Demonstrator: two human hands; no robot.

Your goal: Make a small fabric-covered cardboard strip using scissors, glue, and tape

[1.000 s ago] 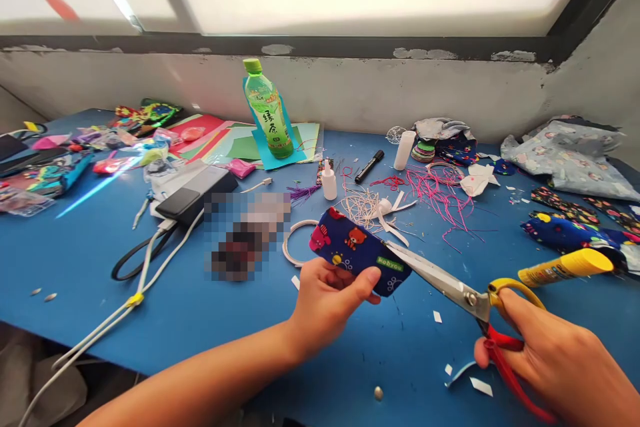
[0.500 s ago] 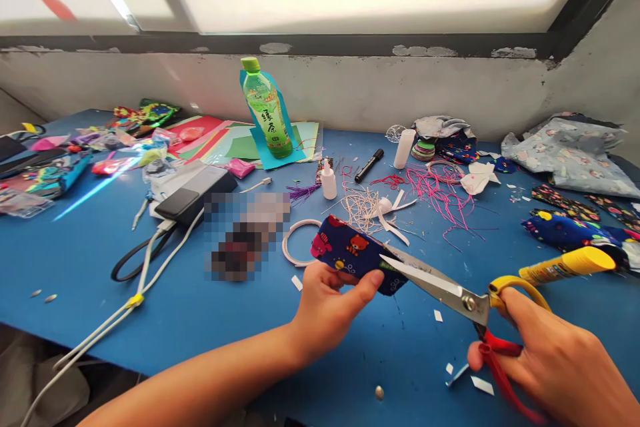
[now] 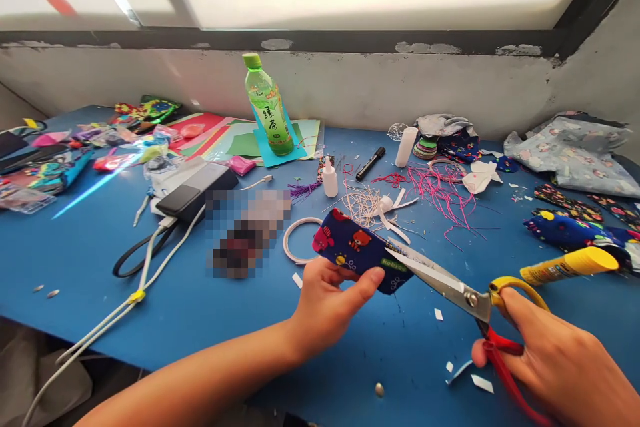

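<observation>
Between thumb and fingers my left hand [image 3: 333, 310] pinches a dark blue piece of patterned fabric [image 3: 360, 248] with a bear print, raised above the blue table [image 3: 200, 340]. My right hand [image 3: 560, 353] grips a pair of scissors [image 3: 450, 280] with one yellow and one red handle. Their blades are slightly parted at the fabric's right upper edge, one in front of it and the other partly behind. Behind my left hand lies a pale ring-shaped roll [image 3: 293, 240]. A yellow glue stick [image 3: 570, 265] is beyond my right hand.
A green tea bottle [image 3: 270, 110] stands on coloured paper at the back. Loose string [image 3: 363, 207], a small white bottle [image 3: 329, 179] and a black marker [image 3: 371, 163] lie in the middle. To the left are a power bank [image 3: 195, 193] and cables; fabric pieces [image 3: 570, 153] lie right.
The scissor blades have come closer together at the fabric's edge. More of the fabric's green label print now shows. Both hands stay in nearly the same place.
</observation>
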